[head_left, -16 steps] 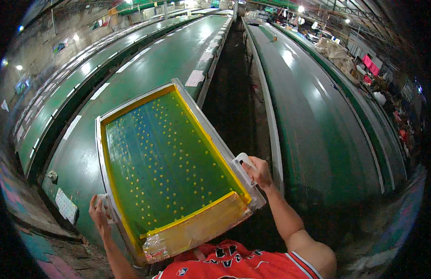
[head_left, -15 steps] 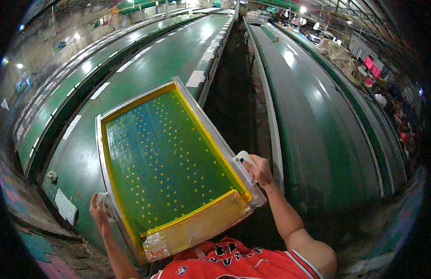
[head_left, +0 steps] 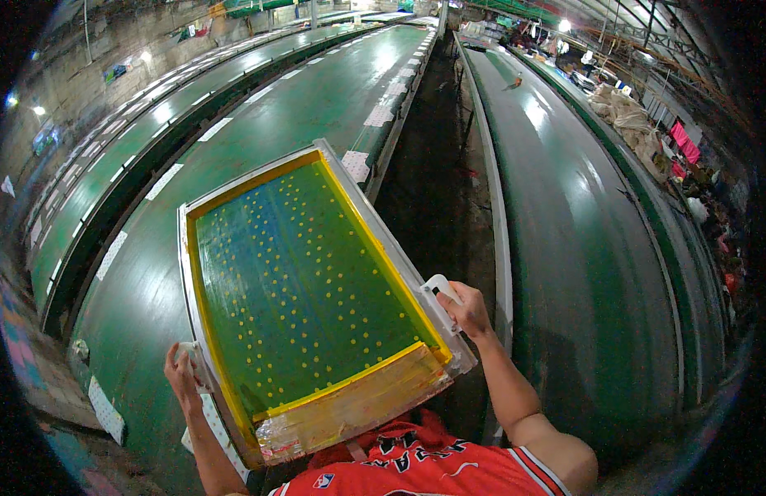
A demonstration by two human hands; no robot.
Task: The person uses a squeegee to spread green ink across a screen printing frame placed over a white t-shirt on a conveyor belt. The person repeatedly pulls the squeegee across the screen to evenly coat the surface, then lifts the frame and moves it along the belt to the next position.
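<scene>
A screen printing frame (head_left: 304, 281) is held tilted in front of me, its mesh green with rows of small yellow dots and its inner edges yellow. Brownish tape covers the near end. My right hand (head_left: 469, 311) is closed round a white handle (head_left: 441, 287) on the frame's right side. On the left side, my left hand (head_left: 182, 376) is closed round another white handle (head_left: 190, 355), partly hidden by the fingers. Below my left wrist, a white dotted piece (head_left: 215, 422) shows beside the frame's edge.
A long green table (head_left: 143, 306) runs away on the left, with white pieces along its edges. A dark gap (head_left: 428, 178) separates it from a long dark table (head_left: 577, 289) on the right. A dotted cloth (head_left: 107, 411) lies at the near left. Sacks (head_left: 623, 116) stand at far right.
The tables have shifted in view, and the dotted cloth at the near left now appears lower. Both hands keep their hold on the frame, which sits slightly further right.
</scene>
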